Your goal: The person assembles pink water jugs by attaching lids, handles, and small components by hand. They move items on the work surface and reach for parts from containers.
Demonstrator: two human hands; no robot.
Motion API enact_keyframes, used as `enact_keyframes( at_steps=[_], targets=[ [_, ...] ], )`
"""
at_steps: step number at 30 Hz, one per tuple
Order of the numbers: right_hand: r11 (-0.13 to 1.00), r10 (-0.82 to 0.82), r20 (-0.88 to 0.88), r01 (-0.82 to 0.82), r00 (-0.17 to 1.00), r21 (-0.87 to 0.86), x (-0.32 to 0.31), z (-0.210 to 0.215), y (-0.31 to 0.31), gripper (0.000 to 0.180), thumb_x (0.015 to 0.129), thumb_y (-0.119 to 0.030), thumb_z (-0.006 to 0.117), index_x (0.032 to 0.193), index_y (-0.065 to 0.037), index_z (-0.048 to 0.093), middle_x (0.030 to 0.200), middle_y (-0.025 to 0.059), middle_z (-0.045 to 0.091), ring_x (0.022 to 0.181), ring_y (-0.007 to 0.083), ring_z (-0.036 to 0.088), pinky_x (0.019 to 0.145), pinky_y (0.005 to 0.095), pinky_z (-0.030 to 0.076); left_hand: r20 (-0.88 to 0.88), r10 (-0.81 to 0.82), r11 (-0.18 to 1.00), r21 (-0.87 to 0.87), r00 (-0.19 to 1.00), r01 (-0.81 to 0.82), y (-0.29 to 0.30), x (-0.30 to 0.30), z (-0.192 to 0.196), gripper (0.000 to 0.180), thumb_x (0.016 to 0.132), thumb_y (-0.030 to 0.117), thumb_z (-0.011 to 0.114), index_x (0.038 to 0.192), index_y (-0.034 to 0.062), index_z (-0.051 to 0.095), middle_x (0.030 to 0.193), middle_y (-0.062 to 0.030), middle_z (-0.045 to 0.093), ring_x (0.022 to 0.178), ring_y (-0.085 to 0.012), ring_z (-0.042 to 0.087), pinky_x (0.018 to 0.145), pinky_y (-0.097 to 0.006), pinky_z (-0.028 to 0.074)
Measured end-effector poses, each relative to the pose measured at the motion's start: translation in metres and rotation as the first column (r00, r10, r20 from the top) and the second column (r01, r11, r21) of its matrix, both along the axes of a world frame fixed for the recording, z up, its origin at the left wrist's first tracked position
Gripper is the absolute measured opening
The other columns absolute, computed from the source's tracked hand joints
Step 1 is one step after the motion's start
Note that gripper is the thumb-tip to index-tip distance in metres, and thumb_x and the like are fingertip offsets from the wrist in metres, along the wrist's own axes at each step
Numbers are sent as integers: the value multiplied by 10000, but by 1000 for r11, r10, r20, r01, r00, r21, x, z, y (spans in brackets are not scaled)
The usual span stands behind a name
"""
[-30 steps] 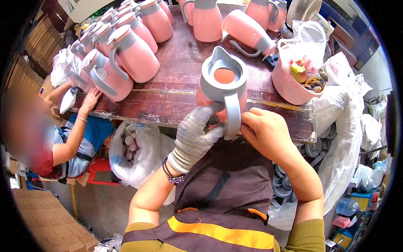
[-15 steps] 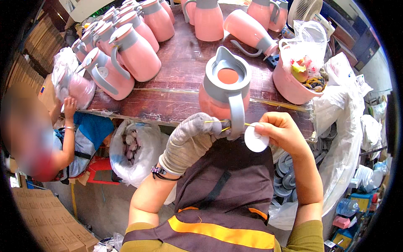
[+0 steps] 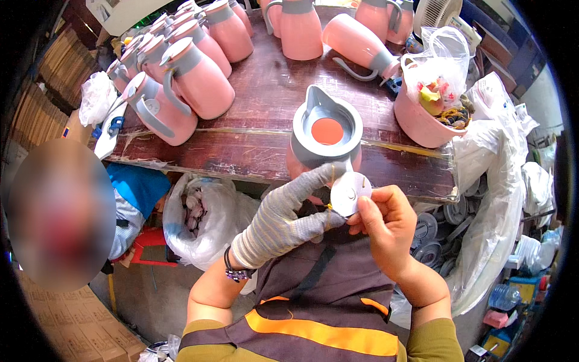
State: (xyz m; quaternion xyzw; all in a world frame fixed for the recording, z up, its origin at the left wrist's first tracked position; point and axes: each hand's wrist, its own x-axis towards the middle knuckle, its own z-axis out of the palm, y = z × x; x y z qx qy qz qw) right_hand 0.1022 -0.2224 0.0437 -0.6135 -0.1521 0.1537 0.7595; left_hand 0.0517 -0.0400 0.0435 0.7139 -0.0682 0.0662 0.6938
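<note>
A pink jug with a grey collar and spout stands at the table's near edge, its handle toward me. My right hand is closed, pinching a round white disc between thumb and fingers in front of the handle. My left hand, in a grey striped knit glove, has its index finger and thumb spread apart around the disc's left side. A bit of yellow band shows by the gloved thumb; its ends are hidden. The disc covers most of the jug's handle.
Several pink jugs stand at the table's left and back; one jug lies on its side. A pink bucket holds bands and scraps. Bags of parts flank me below the table. A person sits at the left.
My right hand has brought the disc left and turned it. My gloved fingers have spread from a pinch on the stretched yellow band. The bagged jug by the other person is gone from view.
</note>
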Motion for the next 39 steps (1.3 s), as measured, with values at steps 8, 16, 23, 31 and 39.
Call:
enact_keyframes(
  at_steps=[8, 16, 23, 31, 39],
  targets=[
    [950, 63, 726, 183, 684, -254, 11, -7, -3, 211, 831, -64, 706, 1014, -1, 622, 925, 109, 648, 859, 193, 624, 745, 311, 490, -73, 61, 975, -208, 995, -75, -11, -7, -4, 510, 867, -14, 593, 1353, 27, 446, 1248, -52, 550, 1103, -127, 541, 922, -265, 458],
    [987, 126, 216, -101, 968, -124, 17, -44, 8, 174, 866, -56, 658, 1023, -23, 591, 913, 21, 610, 879, 99, 555, 825, 257, 445, -201, 237, 856, -420, 951, -302, 19, 0, 12, 365, 859, 74, 648, 1207, 62, 540, 972, -13, 617, 612, -27, 478, 511, -167, 383],
    [979, 120, 250, -73, 961, -192, 34, -43, -4, 198, 884, -115, 650, 1049, -30, 580, 903, 55, 611, 849, 157, 580, 800, 281, 460, -152, 528, 772, -324, 835, -547, 71, -7, -14, 253, 868, 57, 641, 1115, 60, 582, 904, 19, 614, 596, -10, 465, 495, -165, 357],
    [861, 266, 677, 146, 686, -486, 46, -31, 29, 306, 865, -229, 663, 1096, -41, 592, 1414, 262, 397, 1251, 408, 473, 1041, 437, 378, -1, 151, 887, 442, 988, -135, 38, -7, -65, 297, 863, 170, 639, 1125, 53, 565, 926, -129, 643, 812, -297, 619, 732, -372, 501],
    [909, 167, 647, 137, 744, -393, 103, -49, 61, 403, 888, -276, 629, 1212, -49, 556, 1291, 188, 546, 1171, 325, 542, 964, 400, 429, 70, 416, 638, 688, 907, -346, 58, 58, -89, 433, 832, 214, 637, 1223, 57, 537, 867, -181, 646, 817, -361, 639, 719, -444, 506]
  ],
)
